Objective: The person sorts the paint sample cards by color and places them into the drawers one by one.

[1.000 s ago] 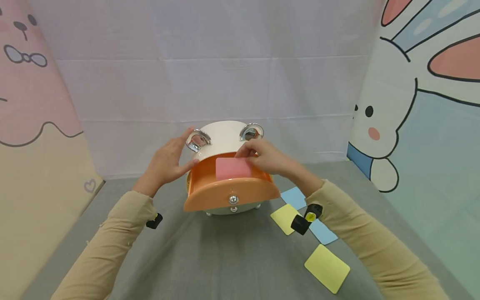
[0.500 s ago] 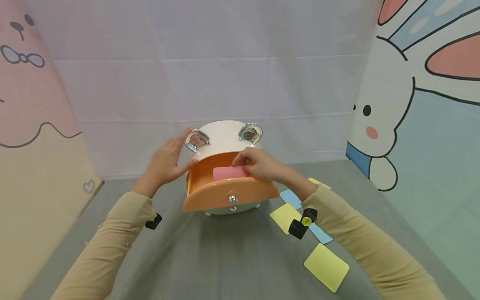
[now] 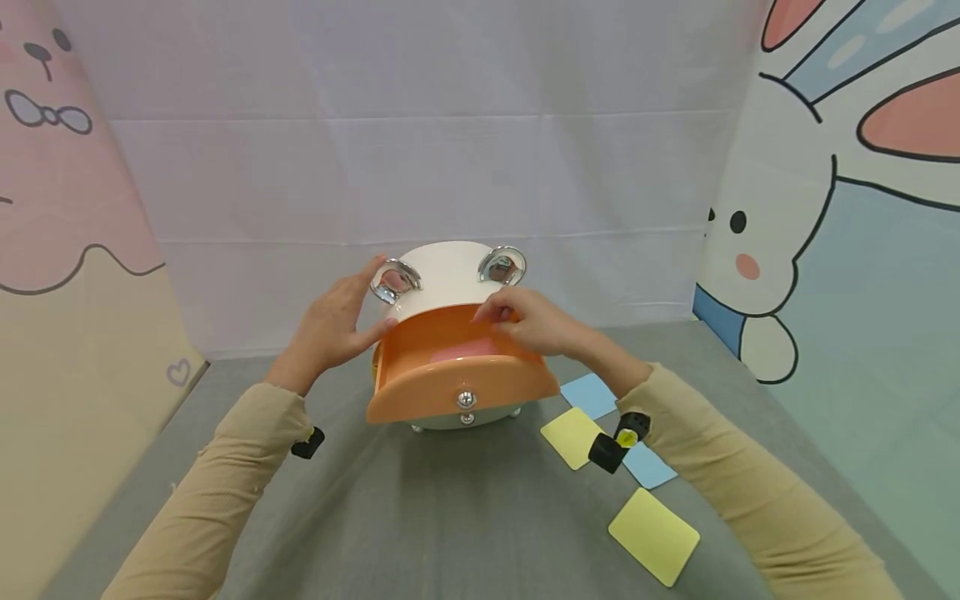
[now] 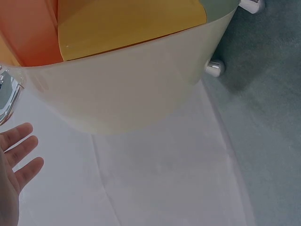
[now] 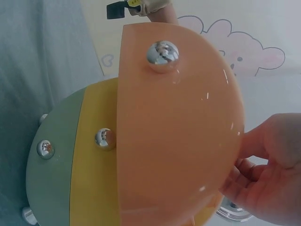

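Note:
A small rounded drawer chest with a white top (image 3: 450, 273) and two chrome ear-shaped loops (image 3: 396, 282) stands before me. Its orange top drawer (image 3: 420, 393) is pulled out, with a chrome knob on the front. Inside the drawer lies a pink card (image 3: 467, 347), partly hidden by the drawer front. My left hand (image 3: 333, 327) rests at the chest's left side, thumb at the body's edge, fingers by the left loop and fairly straight in the left wrist view. Over the drawer's right side, my right hand (image 3: 538, 321) has loosely bent fingers and nothing visible in them.
Right of the chest, on the grey cloth (image 3: 450, 517), lie blue cards (image 3: 590, 394) and yellow cards (image 3: 654, 536), some near my right forearm. Below the orange drawer are shut yellow (image 5: 94, 165) and green drawers (image 5: 51, 174). A white cloth wall (image 3: 600, 192) rises behind.
The pink card, first upright at my right fingers, has gone down into the drawer and lies low there. My right hand has let go and lifted slightly; the left hand stays put.

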A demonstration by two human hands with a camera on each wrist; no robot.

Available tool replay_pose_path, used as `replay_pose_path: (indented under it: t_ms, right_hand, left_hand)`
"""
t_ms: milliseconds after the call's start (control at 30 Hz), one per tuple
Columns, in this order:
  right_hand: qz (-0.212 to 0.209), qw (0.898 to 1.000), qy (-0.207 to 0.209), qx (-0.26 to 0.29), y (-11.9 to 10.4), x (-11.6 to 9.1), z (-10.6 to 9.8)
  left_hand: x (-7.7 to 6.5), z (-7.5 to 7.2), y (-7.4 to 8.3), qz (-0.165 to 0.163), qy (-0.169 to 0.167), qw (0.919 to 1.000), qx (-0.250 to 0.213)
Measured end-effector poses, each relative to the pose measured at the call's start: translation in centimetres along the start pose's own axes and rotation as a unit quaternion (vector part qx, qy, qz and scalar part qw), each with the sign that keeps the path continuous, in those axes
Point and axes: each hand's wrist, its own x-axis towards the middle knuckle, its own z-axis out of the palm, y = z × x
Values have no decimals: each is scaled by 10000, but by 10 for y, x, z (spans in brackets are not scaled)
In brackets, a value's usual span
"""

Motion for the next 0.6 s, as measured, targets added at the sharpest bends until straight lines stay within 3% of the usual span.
replay_pose_path:
  t_ms: [333,600]
  right_hand:
    - [396,9990,118,187,15,-18,-20]
    - [818,9962,285,-101,54,-46,-37]
  left_hand:
    - [1,0,1,0,-18,10000,37]
    - [1,0,2,31,49,10000,11]
